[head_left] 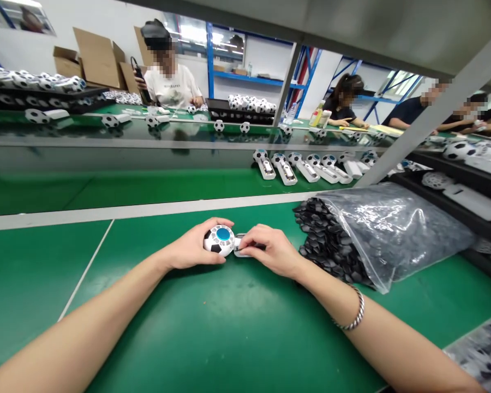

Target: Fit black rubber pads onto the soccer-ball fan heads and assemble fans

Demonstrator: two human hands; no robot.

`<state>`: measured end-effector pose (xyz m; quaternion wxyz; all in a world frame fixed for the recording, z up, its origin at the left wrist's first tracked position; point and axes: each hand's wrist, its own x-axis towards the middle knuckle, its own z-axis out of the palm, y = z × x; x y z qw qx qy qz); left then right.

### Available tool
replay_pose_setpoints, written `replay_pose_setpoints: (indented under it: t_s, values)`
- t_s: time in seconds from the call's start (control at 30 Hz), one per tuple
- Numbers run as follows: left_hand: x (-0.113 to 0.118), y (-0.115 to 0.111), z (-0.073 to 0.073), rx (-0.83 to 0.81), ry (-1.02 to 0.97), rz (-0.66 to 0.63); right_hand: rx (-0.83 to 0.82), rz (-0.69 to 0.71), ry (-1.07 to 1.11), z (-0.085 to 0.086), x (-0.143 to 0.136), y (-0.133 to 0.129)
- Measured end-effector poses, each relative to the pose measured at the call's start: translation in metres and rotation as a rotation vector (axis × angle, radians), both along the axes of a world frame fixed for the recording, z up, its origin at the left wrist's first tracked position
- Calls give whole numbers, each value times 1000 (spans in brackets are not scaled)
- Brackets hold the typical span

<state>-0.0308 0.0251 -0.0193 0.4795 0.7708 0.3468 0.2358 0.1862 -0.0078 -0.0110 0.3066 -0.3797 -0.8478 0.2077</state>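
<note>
A white-and-black football-patterned device [219, 240] with a blue disc on its round head lies at the middle of the green table [225, 327]. My left hand [191, 245] is wrapped round the head from the left, thumb below and fingers above. My right hand [270, 248] has its fingers pinched together over the device's short white handle, which points right. Its fingers cover much of the handle, and any small part between them cannot be made out. A silver bracelet [358, 308] circles the right forearm.
Right of my hands, a clear plastic bag [405, 229] spills black pieces [331, 245]. Beyond a white edge strip, similar devices [285, 168] lie in a row. Black trays [470, 191] stand at right. A slanted metal post [429, 109] crosses the right side. Several people work opposite.
</note>
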Motion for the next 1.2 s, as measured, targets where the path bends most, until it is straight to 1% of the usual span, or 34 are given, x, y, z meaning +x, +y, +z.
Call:
replay_pose_setpoints:
  t_s: [0.1, 0.2, 0.27, 0.33, 0.47, 0.6, 0.7, 0.8, 0.93, 1.1, 1.2]
  values:
    - [-3, 3, 2, -35, -6, -44, 14, 8, -72, 5, -3, 0]
    - [-6, 5, 6, 46, 93, -40, 15, 15, -130, 16, -1, 4]
    - [-9, 6, 10, 113, 154, -56, 26, 59, -140, 23, 2, 9]
    - [-11, 8, 12, 123, 171, -91, 47, 107, -146, 27, 3, 14]
    - [-11, 6, 12, 86, 137, -97, 76, 149, -158, 22, -2, 19]
    - [-6, -2, 11, 122, 134, -48, 92, 180, -151, 14, -9, 18]
    - [-2, -5, 10, 103, 127, -4, 90, 186, -145, 12, -12, 17]
    - [2, -5, 7, 78, 86, 31, 53, 155, -118, 10, -13, 15]
    - [5, -6, 4, 99, 68, 77, -34, 101, -47, 6, -15, 13]
    - [7, -10, 7, 166, 107, 120, -94, 44, 70, 3, -17, 15]
    - [9, -10, 9, 185, 129, 131, -134, 28, 101, 3, -18, 14]
